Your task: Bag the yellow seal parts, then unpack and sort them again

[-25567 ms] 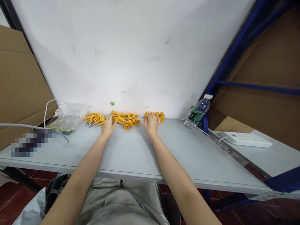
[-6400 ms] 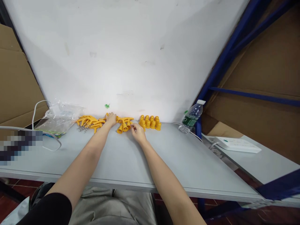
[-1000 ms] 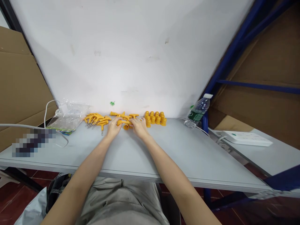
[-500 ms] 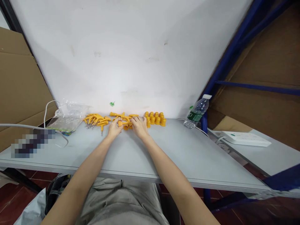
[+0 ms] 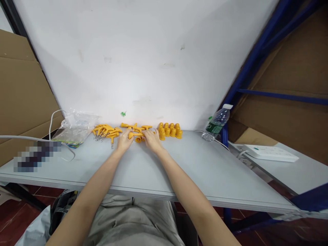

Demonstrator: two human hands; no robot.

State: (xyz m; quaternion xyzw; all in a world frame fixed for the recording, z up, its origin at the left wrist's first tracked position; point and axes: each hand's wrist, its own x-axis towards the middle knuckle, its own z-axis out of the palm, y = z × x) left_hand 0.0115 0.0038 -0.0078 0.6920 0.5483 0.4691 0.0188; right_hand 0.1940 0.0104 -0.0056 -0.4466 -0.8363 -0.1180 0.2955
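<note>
My left hand (image 5: 125,140) is closed on the rounded end of a yellow plastic corkscrew piece (image 5: 137,135), whose ridged shaft runs across to the right. Its other end goes into my right hand (image 5: 153,139), which is closed around it; the fingers hide that end. Just beneath the shaft lies a yellow hollow cone-shaped cap (image 5: 138,140), its opening facing me. Behind my hands are more yellow pieces (image 5: 133,125), partly covered by the fingers. To the left, a heap of yellow corkscrews (image 5: 106,130) shows bare metal spirals. Yellow caps (image 5: 172,131) stand upright in rows right of my right hand.
A clear plastic bag (image 5: 77,127) and white cable (image 5: 50,124) lie on the left of the grey table (image 5: 205,167). A water bottle (image 5: 217,121) leans at the right, near a blue metal frame (image 5: 224,135) and a white power strip (image 5: 271,152). A white panel (image 5: 159,68) rises behind.
The ridged shaft between my hands now shows more fully, and my right hand has shifted slightly. The heap and the rows of caps look the same.
</note>
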